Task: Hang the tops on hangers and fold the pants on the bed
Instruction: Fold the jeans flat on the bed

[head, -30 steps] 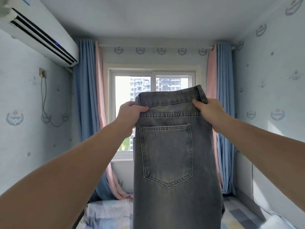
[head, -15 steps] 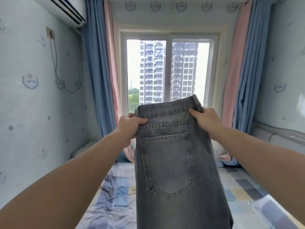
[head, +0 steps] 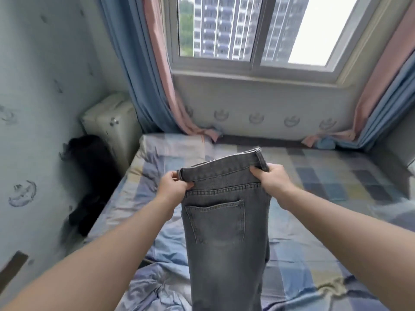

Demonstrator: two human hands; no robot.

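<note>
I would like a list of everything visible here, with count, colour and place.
window: one, white frame, far wall
curtains: two, blue and pink, flanking window
bed: one, blue-grey-yellow checked sheet, under window
jeans: one, grey, held up over bed
padded box: one, cream, bed's far left corner
dark bundle: one, black, blurred, left of bed
left hand: one, grips waistband's left end
right hand: one, grips waistband's right end

No text, label, brand or number can be read. The wallpaper carries only small emblems, too blurred to show any lettering, and the jeans show plain stitching with no legible tag.
</note>
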